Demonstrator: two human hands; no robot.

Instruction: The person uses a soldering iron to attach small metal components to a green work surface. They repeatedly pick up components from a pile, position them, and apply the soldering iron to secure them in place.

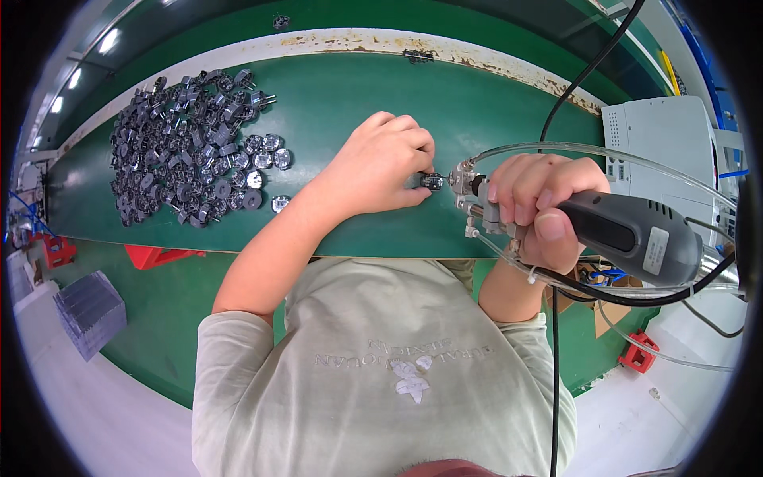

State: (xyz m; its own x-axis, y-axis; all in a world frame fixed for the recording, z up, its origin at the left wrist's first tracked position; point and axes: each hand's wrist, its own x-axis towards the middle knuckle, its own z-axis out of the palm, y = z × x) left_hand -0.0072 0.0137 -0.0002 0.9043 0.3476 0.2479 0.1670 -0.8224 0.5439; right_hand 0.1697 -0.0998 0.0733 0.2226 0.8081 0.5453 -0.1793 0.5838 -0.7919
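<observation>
A small dark plug-like part (pixel 432 182) with shiny metal bits sits on the green bench, pinched between the thumb and fingers of my left hand (pixel 385 165). My right hand (pixel 540 195) is wrapped around the front of a grey and black electric screwdriver (pixel 636 234). The tool lies nearly level, and its metal nose (pixel 462 181) points left, close beside the part. Whether the tip touches it I cannot make out. On the left of the bench lies a big heap of similar dark plug parts (pixel 187 143), some with metal pins showing.
A clear hose (pixel 604 149) and black cable (pixel 584 75) run around the tool. A pale grey machine (pixel 660 147) stands at the right. A worn white ledge (pixel 334 44) borders the green bench (pixel 342 87). Grey stacked trays (pixel 91 314) and red stools (pixel 638 352) are on the floor.
</observation>
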